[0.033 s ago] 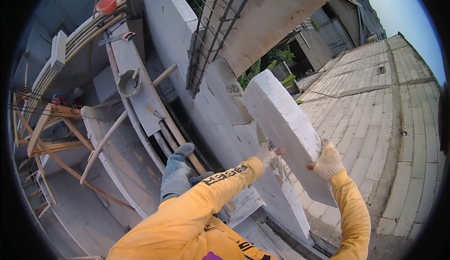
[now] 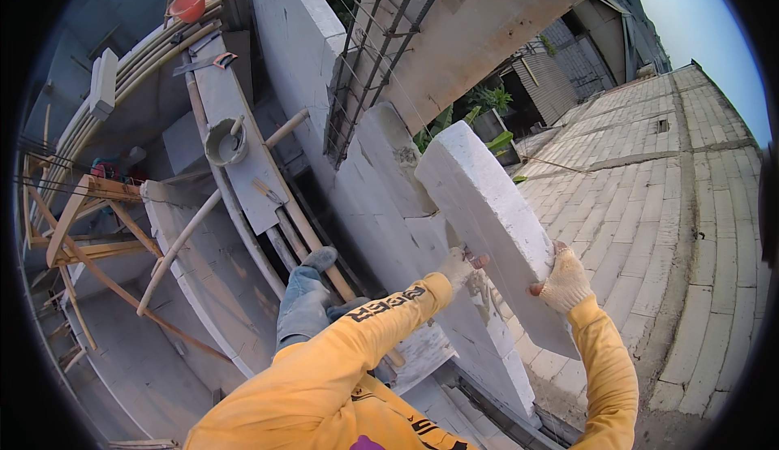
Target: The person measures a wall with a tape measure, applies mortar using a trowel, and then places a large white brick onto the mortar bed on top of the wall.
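Observation:
A large pale lightweight concrete block [image 2: 495, 223] stands tilted over the top of the block wall [image 2: 385, 194]. My right hand [image 2: 565, 279], in a knitted glove with bare fingertips, grips the block's right end, thumb on the near face. My left hand [image 2: 461, 269], gloved too, is at the block's lower near side, its fingers bent against it; part of its grip is hidden. Under the block, the wall top shows rough grey mortar patches.
Left below runs a plank scaffold [image 2: 235, 137] where my foot rests, with a mortar bucket [image 2: 225, 143], a handsaw [image 2: 207, 64] and a notched trowel [image 2: 268, 191]. Steel rebar [image 2: 381, 48] rises beside the wall. A red basin [image 2: 188, 4] and wooden trestle [image 2: 89, 223] lie farther left.
Hardly anything differs: the whole view has shifted very slightly. Both hands keep their places on the block.

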Action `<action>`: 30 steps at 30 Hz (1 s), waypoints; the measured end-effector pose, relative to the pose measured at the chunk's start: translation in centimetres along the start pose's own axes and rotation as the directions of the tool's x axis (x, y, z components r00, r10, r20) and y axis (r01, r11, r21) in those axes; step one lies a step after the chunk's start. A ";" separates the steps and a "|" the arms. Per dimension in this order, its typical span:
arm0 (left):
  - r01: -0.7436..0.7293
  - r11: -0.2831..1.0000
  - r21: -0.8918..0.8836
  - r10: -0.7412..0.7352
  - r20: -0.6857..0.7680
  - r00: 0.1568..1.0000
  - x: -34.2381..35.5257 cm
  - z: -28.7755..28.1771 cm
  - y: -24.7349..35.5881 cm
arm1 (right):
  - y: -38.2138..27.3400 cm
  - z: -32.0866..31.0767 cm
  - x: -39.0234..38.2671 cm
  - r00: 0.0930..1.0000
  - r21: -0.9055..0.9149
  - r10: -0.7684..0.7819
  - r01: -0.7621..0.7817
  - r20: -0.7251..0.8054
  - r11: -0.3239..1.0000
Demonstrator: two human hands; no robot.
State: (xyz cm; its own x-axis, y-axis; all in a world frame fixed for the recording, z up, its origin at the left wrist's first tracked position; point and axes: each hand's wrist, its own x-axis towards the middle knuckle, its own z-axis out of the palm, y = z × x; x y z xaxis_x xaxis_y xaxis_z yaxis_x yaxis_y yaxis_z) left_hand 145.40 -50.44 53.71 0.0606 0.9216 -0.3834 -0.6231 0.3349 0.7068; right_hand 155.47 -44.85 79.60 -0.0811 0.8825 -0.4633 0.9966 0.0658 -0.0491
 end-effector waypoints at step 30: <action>0.160 0.755 0.635 0.034 -0.282 0.959 10.3 -12.3 8.2 | -10.6 5.5 10.1 0.986 0.152 -0.117 0.134 -0.118 0.979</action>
State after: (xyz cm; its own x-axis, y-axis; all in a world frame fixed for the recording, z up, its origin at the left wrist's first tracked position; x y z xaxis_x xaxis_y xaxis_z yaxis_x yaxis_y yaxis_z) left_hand 131.28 -40.63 48.24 -0.1831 0.8399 -0.5110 0.0345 0.5249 0.8504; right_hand 144.06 -39.17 70.57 -0.1952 0.9174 -0.3469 0.9631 0.1124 -0.2446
